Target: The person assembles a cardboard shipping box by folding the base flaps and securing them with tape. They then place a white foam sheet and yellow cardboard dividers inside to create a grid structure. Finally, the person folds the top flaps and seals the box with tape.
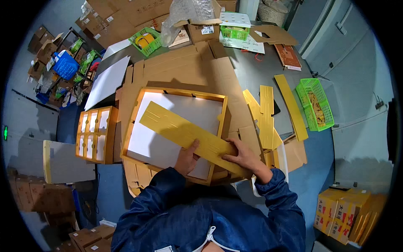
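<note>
- We'd do best to support the yellow strip (174, 127) evenly in both hands, so it doesn't flex.
- Our left hand (187, 160) pinches its near edge, thumb on top; our right hand (245, 157), partly curled, grips nearer its right end.
- The strip slants across a wooden frame (178, 93) lying on cardboard (176, 67).

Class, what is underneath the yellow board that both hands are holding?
The tray and its white base show around the board; whatever lies directly beneath is hidden.
</note>
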Motion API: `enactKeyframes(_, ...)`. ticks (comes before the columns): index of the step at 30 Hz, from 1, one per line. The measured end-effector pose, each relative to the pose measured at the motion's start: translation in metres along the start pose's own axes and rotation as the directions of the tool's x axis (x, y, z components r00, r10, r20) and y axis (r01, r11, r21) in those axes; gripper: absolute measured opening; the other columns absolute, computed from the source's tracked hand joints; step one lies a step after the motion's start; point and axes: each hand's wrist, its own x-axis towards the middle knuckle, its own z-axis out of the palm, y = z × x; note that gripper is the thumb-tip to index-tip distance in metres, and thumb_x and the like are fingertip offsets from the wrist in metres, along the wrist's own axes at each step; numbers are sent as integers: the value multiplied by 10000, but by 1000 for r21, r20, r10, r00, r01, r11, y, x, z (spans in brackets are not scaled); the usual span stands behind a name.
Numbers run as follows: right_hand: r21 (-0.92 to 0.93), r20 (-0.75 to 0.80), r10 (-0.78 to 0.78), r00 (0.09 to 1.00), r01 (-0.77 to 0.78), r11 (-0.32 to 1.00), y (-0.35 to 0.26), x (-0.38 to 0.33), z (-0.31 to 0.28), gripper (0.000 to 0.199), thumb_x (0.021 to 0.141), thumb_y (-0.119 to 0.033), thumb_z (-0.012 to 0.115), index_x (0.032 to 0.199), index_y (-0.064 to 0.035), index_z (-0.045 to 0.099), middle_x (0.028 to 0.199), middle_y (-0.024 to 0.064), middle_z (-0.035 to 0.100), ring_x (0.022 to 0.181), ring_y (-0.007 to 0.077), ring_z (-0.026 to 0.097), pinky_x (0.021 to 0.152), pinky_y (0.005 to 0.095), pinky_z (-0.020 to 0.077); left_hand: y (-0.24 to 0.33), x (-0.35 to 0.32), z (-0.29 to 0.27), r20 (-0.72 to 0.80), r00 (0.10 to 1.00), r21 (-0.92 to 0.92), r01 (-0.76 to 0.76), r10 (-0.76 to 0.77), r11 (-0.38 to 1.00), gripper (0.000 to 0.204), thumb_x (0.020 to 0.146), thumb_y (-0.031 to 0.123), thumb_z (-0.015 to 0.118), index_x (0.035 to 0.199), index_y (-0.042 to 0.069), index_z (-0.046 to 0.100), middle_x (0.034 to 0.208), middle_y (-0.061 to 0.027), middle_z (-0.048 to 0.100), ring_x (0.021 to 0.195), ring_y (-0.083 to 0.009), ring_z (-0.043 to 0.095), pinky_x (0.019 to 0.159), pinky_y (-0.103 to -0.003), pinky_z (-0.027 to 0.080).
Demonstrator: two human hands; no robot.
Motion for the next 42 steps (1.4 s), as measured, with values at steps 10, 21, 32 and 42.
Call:
enactKeyframes(10, -57, 347, 204, 915, -196, 979, -5, 16, 63, 481, 759, -190, 687, 1157, 31, 530, 933, 154, 631, 868, 208, 596, 770, 317, 465, 25, 6, -87, -83, 982, -98, -178, 171, 979, 233, 903, 60, 516, 1135, 64, 500, 1068, -49, 575, 972, -198, 574, 847, -355, 484)
enactKeyframes(21, 111, 309, 383, 870, -433, 894, -28, 4, 105, 412, 759, -134, 656, 1131, 23, 573, 984, 83, 644, 904, 148, 573, 793, 280, 453, 40, 11, -110, 112, 987, -113, 124, -112, 986, 267, 875, 59, 545, 1140, 64, 519, 1067, -53, 588, 995, -189, 568, 865, -332, 466)
enactKeyframes(32, 423, 301, 324, 897, -431, 797, -30, -33, 109, 324, 845, -250, 622, 1053, -3, 648, 962, 68, 665, 842, 145, 605, 760, 281, 471, 10, 38, -122, 167, 983, -155, 103, -76, 982, 282, 898, 52, 479, 1176, 41, 523, 1177, -64, 561, 1081, -197, 539, 936, -347, 444)
enactKeyframes(42, 510, -76, 97, 992, -45, 859, -18, 15, 37, 252, 861, 7, 560, 1106, -29, 605, 1032, 17, 619, 937, 102, 555, 806, 241, 461, 7, 30, -23, 364, 870, -8, 359, -331, 933, 233, 907, 79, 505, 1133, 37, 542, 1110, -56, 598, 1028, -186, 567, 911, -331, 450)
